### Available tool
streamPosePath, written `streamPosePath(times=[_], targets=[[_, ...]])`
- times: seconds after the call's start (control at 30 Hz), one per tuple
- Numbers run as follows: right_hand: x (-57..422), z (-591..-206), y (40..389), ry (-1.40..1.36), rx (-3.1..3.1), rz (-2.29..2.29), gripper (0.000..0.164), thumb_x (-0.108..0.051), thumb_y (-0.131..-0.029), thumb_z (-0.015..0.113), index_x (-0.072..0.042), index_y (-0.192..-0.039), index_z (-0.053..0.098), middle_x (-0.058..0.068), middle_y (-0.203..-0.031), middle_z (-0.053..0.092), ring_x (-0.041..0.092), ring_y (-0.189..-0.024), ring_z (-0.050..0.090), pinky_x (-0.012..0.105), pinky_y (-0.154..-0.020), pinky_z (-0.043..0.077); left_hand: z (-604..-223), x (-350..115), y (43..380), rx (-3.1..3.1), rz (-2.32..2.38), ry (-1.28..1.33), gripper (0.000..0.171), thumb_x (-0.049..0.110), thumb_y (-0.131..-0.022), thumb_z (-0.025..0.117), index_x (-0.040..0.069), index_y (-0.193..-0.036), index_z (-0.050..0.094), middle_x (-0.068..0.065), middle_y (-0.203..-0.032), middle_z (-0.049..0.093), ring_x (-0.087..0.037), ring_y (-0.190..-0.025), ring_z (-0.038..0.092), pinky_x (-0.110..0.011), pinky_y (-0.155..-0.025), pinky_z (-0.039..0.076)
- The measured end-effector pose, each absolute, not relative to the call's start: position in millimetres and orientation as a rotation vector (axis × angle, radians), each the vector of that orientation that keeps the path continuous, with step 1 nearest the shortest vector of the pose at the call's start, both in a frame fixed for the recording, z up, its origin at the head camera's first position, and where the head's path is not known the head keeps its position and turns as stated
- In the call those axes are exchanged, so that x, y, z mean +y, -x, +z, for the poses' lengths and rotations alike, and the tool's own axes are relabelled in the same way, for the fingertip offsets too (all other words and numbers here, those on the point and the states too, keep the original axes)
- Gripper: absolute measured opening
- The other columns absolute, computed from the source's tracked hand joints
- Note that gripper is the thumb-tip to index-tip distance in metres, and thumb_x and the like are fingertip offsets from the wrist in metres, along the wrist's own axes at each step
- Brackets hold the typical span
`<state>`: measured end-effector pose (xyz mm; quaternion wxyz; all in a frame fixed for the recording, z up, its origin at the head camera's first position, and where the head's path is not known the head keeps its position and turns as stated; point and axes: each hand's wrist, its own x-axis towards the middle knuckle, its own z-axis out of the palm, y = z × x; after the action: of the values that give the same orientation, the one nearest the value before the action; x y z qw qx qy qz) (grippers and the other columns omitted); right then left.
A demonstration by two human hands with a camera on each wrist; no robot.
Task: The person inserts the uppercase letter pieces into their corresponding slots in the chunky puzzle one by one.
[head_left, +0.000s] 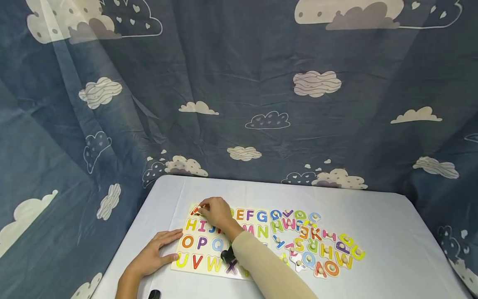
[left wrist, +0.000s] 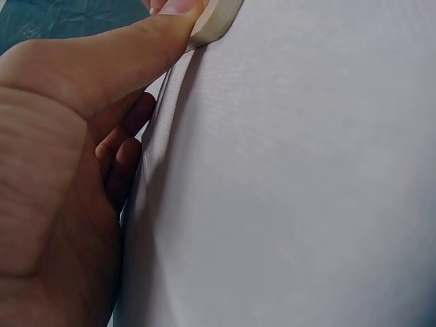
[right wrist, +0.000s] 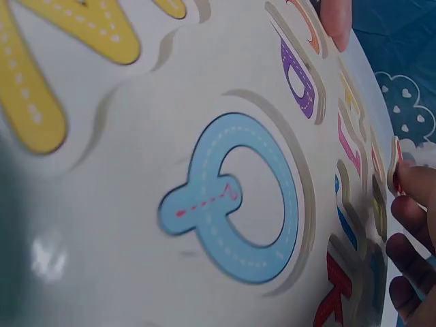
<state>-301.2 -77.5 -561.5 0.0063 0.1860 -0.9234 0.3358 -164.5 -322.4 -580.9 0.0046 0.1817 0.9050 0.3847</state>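
A wooden alphabet puzzle board [head_left: 209, 272] lies on the white table, its coloured letter places in rows. Over the board's top left corner, at the red A place [head_left: 194, 210], my right hand [head_left: 217, 212] pinches a thin red letter piece [right wrist: 394, 167] between thumb and fingertips. The piece is edge-on in the right wrist view, so its full shape is hidden. My left hand [head_left: 154, 252] rests at the board's left edge, fingers stretched out and thumb touching the lower left side. In the left wrist view the thumb [left wrist: 116, 61] meets the board's pale rim [left wrist: 221, 17].
Loose letter pieces with small knobs are heaped right of the board, among them an orange O [head_left: 331, 268], a blue Q [head_left: 308, 260] and a yellow W [head_left: 343, 260]. A black object [head_left: 154, 294] sits at the front edge. A cloud-patterned curtain [head_left: 239, 95] hangs behind the table.
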Motion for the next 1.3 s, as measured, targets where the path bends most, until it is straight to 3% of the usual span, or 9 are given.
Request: streamPosePath(times=[0.13, 0.3, 0.57, 0.7, 0.87, 0.97, 1.13, 1.3], targets=[[-84.0, -563.6, 303.6, -0.563, -2.903, 1.032, 0.015, -0.036, -0.093, 0.077, -0.026, -0.103, 0.083, -0.013, -0.073, 0.064, 0.003, -0.067, 0.052, 0.021, -0.061, 0.042, -579.5, -322.4, 163.6, 2.838, 1.194, -0.567, 0.064, 0.037, -0.084, 0.083, 0.02, -0.143, 0.063, 0.001, -0.151, 0.058, -0.016, -0.134, 0.046, -0.029, -0.112, 0.039], [-88.4, -566.0, 305.6, -0.564, -2.941, 0.965, 0.015, -0.038, -0.093, 0.077, -0.029, -0.103, 0.083, -0.012, -0.086, 0.072, 0.004, -0.076, 0.058, 0.022, -0.068, 0.047, -576.8, -320.6, 164.3, 2.834, 1.18, -0.56, 0.064, 0.038, -0.085, 0.082, 0.021, -0.143, 0.063, 0.001, -0.151, 0.057, -0.019, -0.134, 0.048, -0.038, -0.111, 0.043], [-96.9, -569.3, 303.6, -0.595, -2.957, 0.864, 0.018, -0.039, -0.094, 0.076, -0.03, -0.107, 0.082, -0.013, -0.084, 0.071, 0.006, -0.077, 0.056, 0.024, -0.072, 0.049, -577.9, -323.2, 163.1, 2.823, 1.2, -0.536, 0.064, 0.034, -0.085, 0.083, 0.02, -0.144, 0.062, 0.0, -0.153, 0.056, -0.02, -0.137, 0.045, -0.03, -0.114, 0.038], [-96.4, -571.0, 303.9, -0.628, -2.959, 0.823, 0.019, -0.039, -0.094, 0.076, -0.029, -0.108, 0.082, -0.012, -0.09, 0.075, 0.007, -0.08, 0.059, 0.026, -0.076, 0.051, -577.0, -321.8, 163.5, 2.811, 1.186, -0.53, 0.064, 0.035, -0.086, 0.082, 0.02, -0.145, 0.061, 0.001, -0.154, 0.055, -0.023, -0.137, 0.046, -0.039, -0.114, 0.041], [-86.8, -566.8, 305.2, -0.686, -2.902, 0.879, 0.024, -0.039, -0.095, 0.074, -0.026, -0.115, 0.08, -0.009, -0.084, 0.072, 0.006, -0.073, 0.052, 0.023, -0.067, 0.045, -573.8, -319.1, 169.4, 2.787, 1.187, -0.516, 0.065, 0.037, -0.086, 0.082, 0.021, -0.145, 0.061, 0.002, -0.154, 0.055, -0.027, -0.138, 0.046, -0.056, -0.114, 0.04], [-71.3, -560.2, 302.0, -0.705, -2.842, 0.925, 0.025, -0.036, -0.096, 0.074, -0.024, -0.117, 0.079, -0.008, -0.08, 0.07, 0.006, -0.069, 0.05, 0.022, -0.064, 0.043, -573.1, -315.7, 172.9, 2.778, 1.185, -0.508, 0.066, 0.036, -0.085, 0.083, 0.022, -0.145, 0.061, 0.002, -0.154, 0.054, -0.028, -0.139, 0.045, -0.06, -0.115, 0.038], [-40.1, -547.8, 293.9, -0.716, -2.787, 0.95, 0.024, -0.036, -0.095, 0.075, -0.023, -0.115, 0.08, -0.011, -0.078, 0.068, 0.005, -0.07, 0.049, 0.02, -0.065, 0.042, -574.2, -316.2, 170.1, 2.803, 1.157, -0.501, 0.066, 0.035, -0.085, 0.083, 0.022, -0.145, 0.061, 0.001, -0.155, 0.054, -0.021, -0.139, 0.044, -0.058, -0.115, 0.038], [1.1, -536.5, 284.9, -0.707, -2.73, 0.91, 0.024, -0.035, -0.094, 0.076, -0.02, -0.112, 0.081, -0.01, -0.08, 0.072, 0.008, -0.071, 0.05, 0.022, -0.065, 0.045, -574.5, -318.0, 161.8, 2.822, 1.17, -0.474, 0.066, 0.037, -0.083, 0.084, 0.022, -0.144, 0.062, 0.002, -0.154, 0.055, -0.011, -0.137, 0.043, -0.042, -0.114, 0.038]])
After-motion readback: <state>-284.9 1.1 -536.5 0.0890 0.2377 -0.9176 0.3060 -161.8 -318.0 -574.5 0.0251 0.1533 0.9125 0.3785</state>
